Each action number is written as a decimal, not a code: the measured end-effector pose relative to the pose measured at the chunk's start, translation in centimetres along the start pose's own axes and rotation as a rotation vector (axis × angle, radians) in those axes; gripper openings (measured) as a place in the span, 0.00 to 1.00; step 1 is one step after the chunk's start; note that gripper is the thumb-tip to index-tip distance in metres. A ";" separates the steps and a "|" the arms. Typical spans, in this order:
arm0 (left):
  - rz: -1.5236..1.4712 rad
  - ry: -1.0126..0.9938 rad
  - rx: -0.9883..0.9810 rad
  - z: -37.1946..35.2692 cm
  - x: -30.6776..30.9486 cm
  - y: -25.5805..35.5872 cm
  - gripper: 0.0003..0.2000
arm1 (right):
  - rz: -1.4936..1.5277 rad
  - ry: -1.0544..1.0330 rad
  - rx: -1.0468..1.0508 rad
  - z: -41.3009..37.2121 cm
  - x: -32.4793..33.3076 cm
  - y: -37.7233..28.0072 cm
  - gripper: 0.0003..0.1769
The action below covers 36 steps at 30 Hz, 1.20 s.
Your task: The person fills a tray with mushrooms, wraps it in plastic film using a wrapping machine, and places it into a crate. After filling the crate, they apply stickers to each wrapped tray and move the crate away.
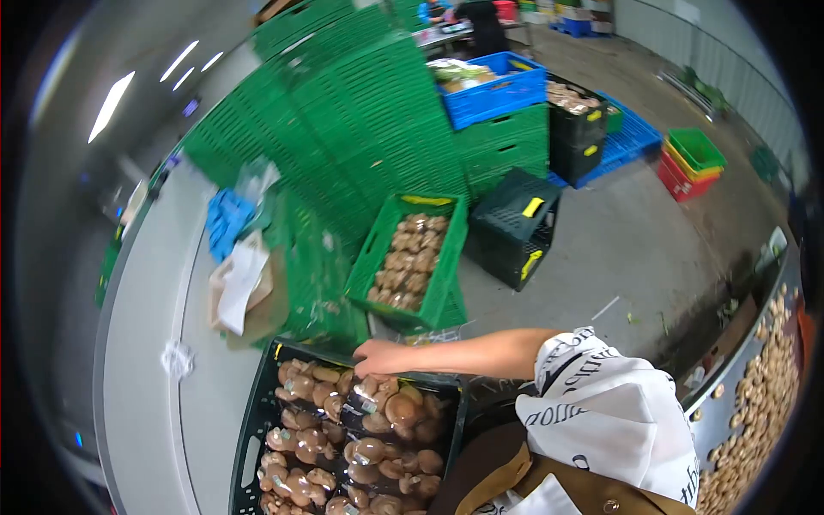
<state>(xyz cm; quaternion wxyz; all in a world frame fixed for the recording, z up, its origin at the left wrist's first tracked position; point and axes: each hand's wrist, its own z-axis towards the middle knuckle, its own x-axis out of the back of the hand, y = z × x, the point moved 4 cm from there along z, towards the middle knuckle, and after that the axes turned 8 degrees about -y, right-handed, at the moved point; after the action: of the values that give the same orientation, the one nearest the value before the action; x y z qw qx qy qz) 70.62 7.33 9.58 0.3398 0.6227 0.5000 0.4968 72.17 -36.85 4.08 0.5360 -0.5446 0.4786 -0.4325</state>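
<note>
My right hand (376,357) grips the far rim of a dark green plastic crate (249,459), its fingers closed over the edge and partly hidden. The bare forearm reaches in from the right, out of a white printed sleeve. Inside the crate lie several film-wrapped packs of brown mushrooms (369,451), some with small labels. Just beyond the hand, a green crate (455,225) with more packed mushrooms (414,257) stands tilted in the view. My left hand is outside the picture.
Tall stacks of green crates (343,112) rise behind. A blue crate (493,103), a tipped black crate (512,219) and a blue pallet (631,146) stand farther right. Loose mushrooms (755,403) cover a surface at the right edge. A blue plastic bag (226,223) lies left.
</note>
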 end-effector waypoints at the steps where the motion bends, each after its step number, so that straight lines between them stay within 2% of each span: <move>1: 0.005 -0.045 -0.015 -1.0 -2.7 1.0 0.22 | 0.030 0.072 0.023 -3.3 3.2 -0.1 0.11; 3: 0.020 -0.135 -0.047 -2.8 -7.8 2.9 0.23 | 0.051 0.194 0.060 -9.7 9.0 0.4 0.10; 4: 0.039 -0.187 -0.060 -3.9 -10.4 3.6 0.24 | 0.097 0.272 -0.005 -13.7 11.6 0.0 0.12; 6: 0.069 -0.281 -0.094 -6.1 -15.3 5.4 0.25 | 0.069 0.445 0.011 -20.8 17.5 1.3 0.20; 7: 0.085 -0.340 -0.110 -6.9 -17.6 6.3 0.26 | 0.112 0.550 0.061 -25.2 19.3 0.9 0.13; 8: 0.108 -0.401 -0.137 -7.8 -20.0 7.1 0.27 | 0.128 0.662 0.058 -29.1 21.4 1.2 0.13; 9: 0.148 -0.484 -0.197 -8.9 -22.5 8.2 0.28 | 0.167 0.678 0.092 -32.8 23.6 2.0 0.12; 11: 0.324 -0.705 -0.488 -12.8 -27.6 10.9 0.29 | 0.169 0.844 0.072 -40.6 26.6 2.1 0.10; 12: 0.336 -0.790 -0.555 -12.3 -29.8 11.8 0.30 | 0.210 0.917 0.077 -43.5 27.0 2.1 0.10; 13: 0.149 -0.748 -0.299 -7.3 -33.7 11.6 0.20 | 0.245 0.949 0.107 -46.7 28.0 3.1 0.09; 14: -0.066 -0.653 -0.065 -2.5 -37.4 11.4 0.15 | 0.247 1.014 0.132 -50.2 28.4 3.1 0.08; 16: 0.058 -0.841 -0.236 -1.8 -46.1 13.9 0.12 | 0.240 1.171 0.117 -56.4 28.9 4.5 0.08; 18: 0.146 -0.941 -0.310 -3.5 -55.2 16.5 0.11 | 0.233 1.358 0.086 -61.6 29.0 5.9 0.08; 25: 0.247 -1.353 -0.313 -12.9 -88.2 20.0 0.06 | 0.281 1.810 0.053 -75.0 33.0 8.3 0.08; 26: 0.245 -1.396 -0.320 -13.4 -91.1 20.4 0.06 | 0.268 1.869 0.060 -74.8 32.9 8.1 0.07; 29: 0.271 -1.568 -0.346 -18.8 -106.0 20.9 0.06 | 0.230 2.013 0.038 -80.0 38.0 7.9 0.07; 32: 0.330 -1.655 -0.283 -24.6 -115.8 22.6 0.06 | 0.215 2.165 -0.011 -83.4 41.1 5.5 0.08; 33: 0.316 -1.712 -0.261 -24.7 -117.3 23.3 0.06 | 0.204 2.206 -0.022 -82.4 40.3 4.7 0.08; 36: 0.344 -1.849 -0.199 -30.5 -126.4 23.6 0.05 | 0.244 2.308 -0.050 -86.1 43.0 4.9 0.08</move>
<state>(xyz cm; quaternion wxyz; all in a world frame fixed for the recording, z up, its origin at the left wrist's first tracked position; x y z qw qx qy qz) 47.31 -122.59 4.44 0.5751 0.8029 -0.1113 -0.1102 -5.61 -93.64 1.79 -0.1918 0.2130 0.7405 -0.6079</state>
